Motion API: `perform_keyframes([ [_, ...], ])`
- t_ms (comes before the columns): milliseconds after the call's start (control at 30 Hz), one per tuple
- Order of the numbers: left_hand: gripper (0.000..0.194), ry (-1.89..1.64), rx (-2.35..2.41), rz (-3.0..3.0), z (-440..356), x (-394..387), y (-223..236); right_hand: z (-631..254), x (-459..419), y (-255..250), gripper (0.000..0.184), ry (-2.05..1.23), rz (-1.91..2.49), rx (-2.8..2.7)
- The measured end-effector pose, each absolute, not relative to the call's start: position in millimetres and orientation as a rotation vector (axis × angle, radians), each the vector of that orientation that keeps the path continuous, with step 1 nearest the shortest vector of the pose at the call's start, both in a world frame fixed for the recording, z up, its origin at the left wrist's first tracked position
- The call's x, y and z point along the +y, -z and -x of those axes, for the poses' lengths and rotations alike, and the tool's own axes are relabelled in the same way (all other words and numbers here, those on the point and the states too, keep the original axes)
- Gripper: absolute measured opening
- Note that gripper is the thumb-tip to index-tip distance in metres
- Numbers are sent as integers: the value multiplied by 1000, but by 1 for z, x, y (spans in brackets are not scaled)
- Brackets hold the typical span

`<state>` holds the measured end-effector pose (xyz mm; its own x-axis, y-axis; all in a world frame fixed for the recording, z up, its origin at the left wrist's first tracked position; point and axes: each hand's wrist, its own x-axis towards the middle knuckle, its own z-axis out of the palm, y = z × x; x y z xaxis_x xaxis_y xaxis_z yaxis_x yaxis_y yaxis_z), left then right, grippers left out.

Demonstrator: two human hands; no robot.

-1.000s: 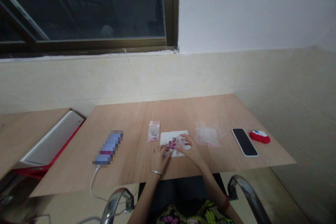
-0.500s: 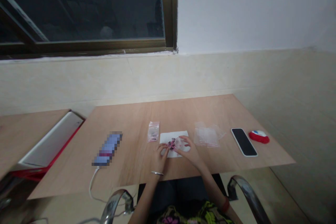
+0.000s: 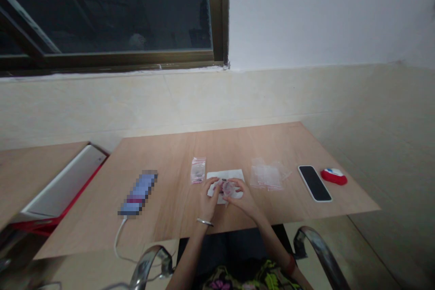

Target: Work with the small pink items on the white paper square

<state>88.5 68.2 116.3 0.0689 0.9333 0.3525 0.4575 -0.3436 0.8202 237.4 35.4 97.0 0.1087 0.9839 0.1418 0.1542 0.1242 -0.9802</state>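
Head view: right hand [image 3: 245, 199] has its grip clamped on a small clear plastic bag [image 3: 228, 188], long axis unclear, above white paper [image 3: 231, 174] at six o'clock on the table [image 3: 238, 145]; left hand [image 3: 210, 198] touches it, grip unclear.

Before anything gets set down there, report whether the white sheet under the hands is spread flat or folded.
Spread flat: the white sheet lies level on the wooden table, with its top edge and corners showing and no fold visible.
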Motion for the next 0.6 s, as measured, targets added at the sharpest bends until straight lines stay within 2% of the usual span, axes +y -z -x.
perform_keyframes([
  [300, 21, -951, 1634, -1846, -59, 84, -19, -238, 36, -92, 54, -866, 1311, -1244],
  [600, 21, -989, 1549, -1908, -62, 82, -16, -242, 37, -86, 54, -844, 1332, -1234],
])
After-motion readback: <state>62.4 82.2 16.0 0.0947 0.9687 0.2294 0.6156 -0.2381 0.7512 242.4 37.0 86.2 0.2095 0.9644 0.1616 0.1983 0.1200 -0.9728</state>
